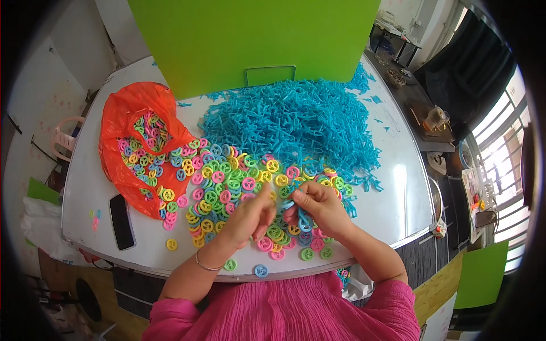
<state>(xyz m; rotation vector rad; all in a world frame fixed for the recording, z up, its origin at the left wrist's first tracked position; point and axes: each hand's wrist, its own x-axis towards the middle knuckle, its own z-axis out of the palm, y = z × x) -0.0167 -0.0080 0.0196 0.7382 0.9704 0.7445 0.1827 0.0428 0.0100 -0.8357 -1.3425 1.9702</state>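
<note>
A spread of small plastic wheels (pixel 210 197) in pink, yellow, green and blue covers the near middle of the table. Over it, my left hand (pixel 249 220) is slightly blurred, its thumb and fingers apart and nothing visible in them. My right hand (pixel 323 209) is closed, thumb against fingers, on a few blue plastic pieces (pixel 305 220) that look like wheels and hang below the fingertips; their exact number is hidden. Behind both hands rises a big heap of small blue forked plastic pieces (pixel 290 116).
An open red plastic bag (pixel 114 128) of more wheels lies at the left. In front of it rests a black phone (pixel 122 221). A large green box or panel (pixel 250 40) with a metal handle stands at the back. The white table's (pixel 170 264) near edge curves before me.
</note>
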